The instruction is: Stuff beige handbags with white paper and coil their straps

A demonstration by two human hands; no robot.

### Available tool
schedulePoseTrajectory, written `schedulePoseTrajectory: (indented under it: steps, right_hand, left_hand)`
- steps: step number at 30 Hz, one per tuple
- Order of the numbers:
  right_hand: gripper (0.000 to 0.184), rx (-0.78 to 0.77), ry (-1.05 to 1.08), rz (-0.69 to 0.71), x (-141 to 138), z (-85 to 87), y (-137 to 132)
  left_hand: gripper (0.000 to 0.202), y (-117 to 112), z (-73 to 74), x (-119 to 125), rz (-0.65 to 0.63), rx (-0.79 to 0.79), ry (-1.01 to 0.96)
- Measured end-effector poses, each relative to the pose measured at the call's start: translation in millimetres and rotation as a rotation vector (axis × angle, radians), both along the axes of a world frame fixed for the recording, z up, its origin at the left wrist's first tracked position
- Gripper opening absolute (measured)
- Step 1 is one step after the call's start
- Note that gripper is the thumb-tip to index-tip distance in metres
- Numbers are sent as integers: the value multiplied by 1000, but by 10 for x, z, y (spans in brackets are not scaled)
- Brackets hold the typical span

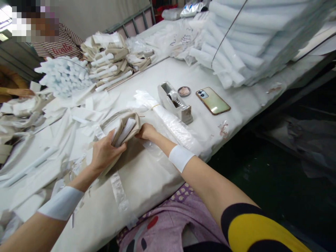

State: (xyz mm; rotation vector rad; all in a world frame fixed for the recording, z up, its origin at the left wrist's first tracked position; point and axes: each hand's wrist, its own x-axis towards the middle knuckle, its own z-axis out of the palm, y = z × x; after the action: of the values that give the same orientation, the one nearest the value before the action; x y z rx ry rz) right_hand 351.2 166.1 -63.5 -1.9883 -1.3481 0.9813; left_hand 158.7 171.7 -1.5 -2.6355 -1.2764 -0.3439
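Observation:
My left hand (106, 152) is wrapped round a folded beige fabric bag (137, 120), thumb on the near side. A white padded piece (128, 126) shows within its fold. At the bag's right end, my right hand (146, 132) is closed with curled fingers; the fingertips are partly hidden at its edge. Clear plastic film (154, 148) lies below that hand, and a strip of clear plastic (119, 190) runs towards the table's near edge. Just beyond my right forearm rests a bundle of clear plastic sleeves (174, 126) tied with a band.
A tape dispenser (174, 101), a small round dish (184, 91) and a phone (213, 100) lie beyond the sleeves. White foam tubes (236, 38) are stacked high at the right back. Beige pieces (107, 52) pile up farther left, near a person in a striped shirt (69, 40).

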Motion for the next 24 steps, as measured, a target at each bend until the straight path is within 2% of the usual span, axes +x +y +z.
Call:
schedulePoseTrajectory:
  steps: [7,11,19,24]
  right_hand:
    - [10,-68,89,-101,-100,-62,-676]
    - [20,-92,135,-147,-124,-28,-967]
    - [21,-75,316,-190,-223,-99,-1281]
    - [18,-72,462,-252,-305,-119,-1401]
  left_hand:
    - [58,-47,-161,2,-145,8,21]
    - [60,-112,-199,13,-195,14,76]
    - [59,-318,-312,61,-285,-47,304]
    - [56,-399,-373,125,-300,-23,360]
